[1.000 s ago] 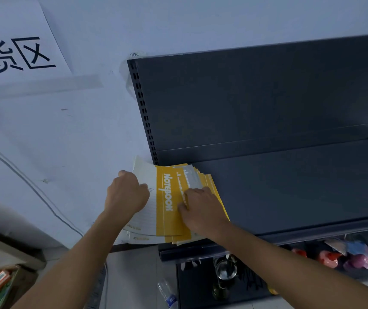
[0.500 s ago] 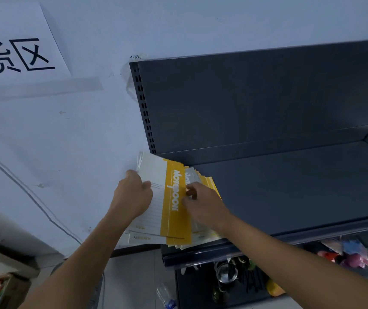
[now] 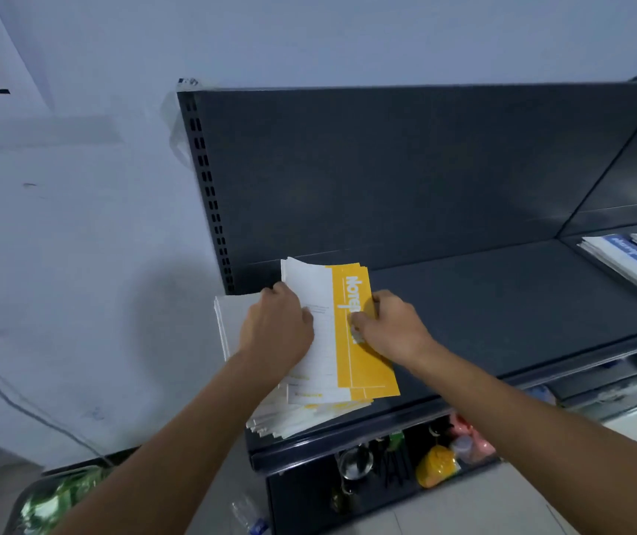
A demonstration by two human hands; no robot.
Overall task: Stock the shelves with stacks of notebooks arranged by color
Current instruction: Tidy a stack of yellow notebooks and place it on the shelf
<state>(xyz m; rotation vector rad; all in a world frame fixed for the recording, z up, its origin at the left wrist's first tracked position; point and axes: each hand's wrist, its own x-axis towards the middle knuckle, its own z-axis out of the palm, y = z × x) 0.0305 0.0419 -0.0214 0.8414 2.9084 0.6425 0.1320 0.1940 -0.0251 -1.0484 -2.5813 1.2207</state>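
Observation:
A stack of yellow-and-white notebooks (image 3: 363, 364) lies at the left end of the dark grey shelf (image 3: 502, 303), its left part overhanging the shelf's side. My left hand (image 3: 276, 326) presses on the white left half of the stack. My right hand (image 3: 390, 326) rests on the yellow band, fingers curled at the stack's right edge. The lower notebooks are fanned out unevenly at the front. At the far right of the shelf lies a stack of blue-and-white notebooks (image 3: 633, 264).
A white wall (image 3: 77, 264) stands directly left of the shelf. Below the shelf, a lower level holds a yellow item (image 3: 434, 467), pink items (image 3: 471, 442) and glassware (image 3: 353, 463). A plastic bottle (image 3: 247, 515) lies on the floor.
The view has swung right, revealing the blue stack. Both hands have shifted slightly back on the yellow stack, and its fanned top notebooks are pushed closer together.

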